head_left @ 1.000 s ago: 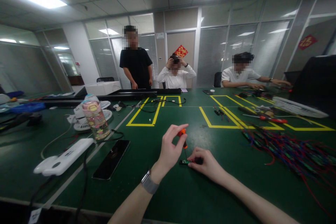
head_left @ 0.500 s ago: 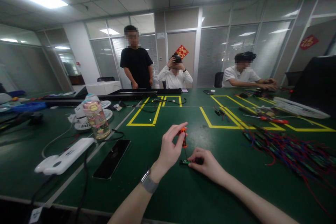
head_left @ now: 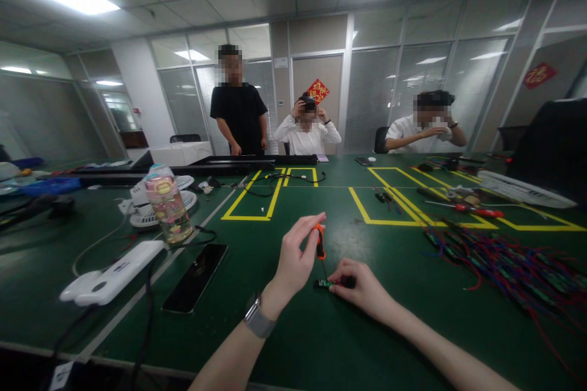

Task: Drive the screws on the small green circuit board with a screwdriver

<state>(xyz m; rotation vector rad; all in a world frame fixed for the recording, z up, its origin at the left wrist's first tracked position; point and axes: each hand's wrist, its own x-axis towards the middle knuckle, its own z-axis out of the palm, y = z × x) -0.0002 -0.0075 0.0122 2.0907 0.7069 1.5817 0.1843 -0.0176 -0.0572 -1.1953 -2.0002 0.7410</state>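
My left hand (head_left: 298, 250) is closed around the handle of an orange and black screwdriver (head_left: 321, 244), which stands nearly upright with its shaft pointing down. The shaft's lower end meets a small green circuit board (head_left: 323, 284) on the table; whether it sits in a screw is too small to tell. My right hand (head_left: 358, 284) pinches the right end of that board between thumb and fingers and rests low over the tabletop. A dark part shows under the right palm, mostly hidden.
A tangled heap of wired circuit boards (head_left: 504, 263) lies on the right, with a red-handled screwdriver (head_left: 479, 210) behind it. On the left are a phone (head_left: 196, 278), a white device (head_left: 119, 272) and a drink bottle (head_left: 169, 208). Yellow tape (head_left: 247, 218) marks the green table. Three people are across it.
My left fingers have shifted slightly on the screwdriver handle, while the board and my right hand stay put. Across the table, the person at right has raised both hands to the face.
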